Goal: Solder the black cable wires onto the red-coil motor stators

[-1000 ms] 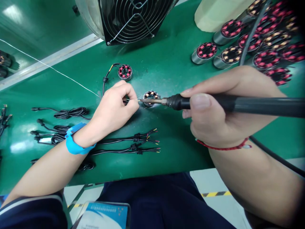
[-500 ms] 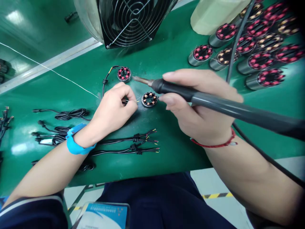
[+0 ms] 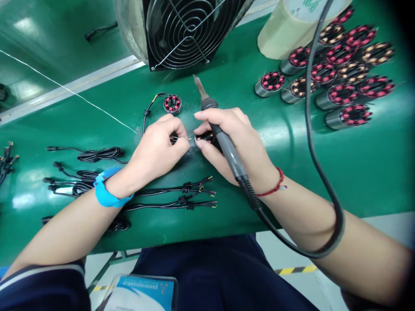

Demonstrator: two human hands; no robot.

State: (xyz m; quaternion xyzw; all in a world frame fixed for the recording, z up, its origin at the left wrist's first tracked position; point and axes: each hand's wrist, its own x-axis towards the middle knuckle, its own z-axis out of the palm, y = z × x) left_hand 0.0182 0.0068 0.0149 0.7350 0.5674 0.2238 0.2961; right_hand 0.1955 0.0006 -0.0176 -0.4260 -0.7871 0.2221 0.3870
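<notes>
My left hand (image 3: 158,149) is closed in a pinch on thin wire leads beside a small wound stator (image 3: 207,138) on the green table (image 3: 292,164). My right hand (image 3: 233,142) holds a black soldering iron (image 3: 223,142) across the palm, its tip (image 3: 198,86) pointing up and away toward the fan. The right hand's fingertips touch the stator and mostly cover it. A second stator (image 3: 172,103), with a black cable attached, lies just behind my left hand.
A wire-guarded fan (image 3: 191,30) stands at the back. Several stators (image 3: 337,73) cluster at the right near a tape roll (image 3: 292,30). Black cable harnesses (image 3: 175,196) lie near the front edge and at the left. A thin solder wire (image 3: 71,93) runs off left.
The soldering iron swung from lying level at the stator to pointing up and away. My right hand came down onto the stator. My left hand kept its pinch.
</notes>
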